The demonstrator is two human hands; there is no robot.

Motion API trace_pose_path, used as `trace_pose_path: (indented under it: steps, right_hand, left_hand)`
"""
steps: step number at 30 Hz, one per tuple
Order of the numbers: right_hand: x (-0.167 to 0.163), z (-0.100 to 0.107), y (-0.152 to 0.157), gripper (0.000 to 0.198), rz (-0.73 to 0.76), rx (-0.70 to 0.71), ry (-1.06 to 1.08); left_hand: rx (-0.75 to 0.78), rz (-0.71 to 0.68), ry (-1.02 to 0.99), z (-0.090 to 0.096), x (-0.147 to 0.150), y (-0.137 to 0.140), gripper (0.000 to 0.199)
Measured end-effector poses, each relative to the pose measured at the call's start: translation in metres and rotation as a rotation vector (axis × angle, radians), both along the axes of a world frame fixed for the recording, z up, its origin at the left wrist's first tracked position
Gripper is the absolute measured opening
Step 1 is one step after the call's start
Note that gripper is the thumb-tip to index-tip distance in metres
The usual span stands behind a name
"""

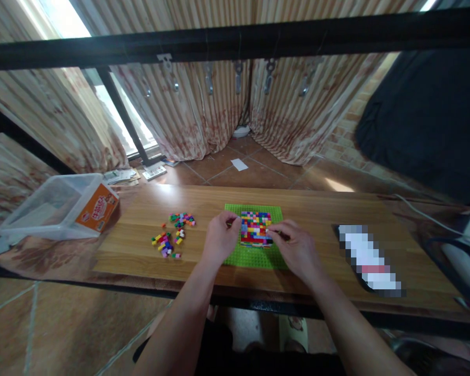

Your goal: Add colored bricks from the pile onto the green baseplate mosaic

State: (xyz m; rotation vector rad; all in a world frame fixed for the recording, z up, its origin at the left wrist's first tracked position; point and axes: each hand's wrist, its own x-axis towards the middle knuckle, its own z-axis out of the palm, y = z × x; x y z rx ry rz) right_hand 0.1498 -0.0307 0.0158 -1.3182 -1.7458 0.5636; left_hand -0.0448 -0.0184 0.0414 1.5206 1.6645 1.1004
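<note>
A block of small multicoloured toy bricks (255,230) stands on a green studded baseplate (254,259) in the middle of the wooden board. At the block's left side is my left hand (222,236), its thumb and fingers pinched together near the upper corner. My right hand (296,247) reaches in from the other side, also pinched, with its fingertips at the block's right edge. Whatever is between either set of fingers is too small to make out. Loose bricks (164,243) of many colours lie in scattered groups left of the baseplate.
A clear plastic bin (58,209) with an orange label stands at the far left. On the right lies a long, blurred-out object (370,258). A black metal bar (235,40) with hooks crosses above the board (317,209). Curtains (203,115) hang behind.
</note>
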Motion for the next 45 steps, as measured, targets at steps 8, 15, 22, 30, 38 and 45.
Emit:
trace_pose_path:
  steps: [8,15,22,30,38,45]
  right_hand:
    - [-0.005,-0.002,0.001,0.019,-0.006,0.042,-0.090]
    - [-0.010,-0.003,0.002,0.016,-0.029,0.101,-0.091]
    - [-0.009,-0.001,-0.002,0.020,-0.085,0.102,-0.107]
    - [-0.009,0.001,-0.001,0.023,-0.193,-0.054,0.037]
    - [-0.015,-0.008,0.004,0.031,-0.235,-0.225,0.173]
    - [-0.017,-0.011,0.006,0.029,-0.259,-0.271,0.241]
  left_hand:
    - [-0.026,-0.009,0.016,-0.001,0.002,0.001,0.014]
    - [-0.033,-0.018,0.023,0.001,0.002,-0.001,0.015]
    - [-0.057,-0.021,0.077,0.002,0.003,-0.001,0.016]
    - [-0.058,-0.016,0.078,0.000,0.002,-0.001,0.016]
    - [-0.057,-0.013,0.103,0.001,0.003,-0.002,0.017]
    - [-0.069,-0.020,0.115,0.000,0.003,-0.002,0.017]
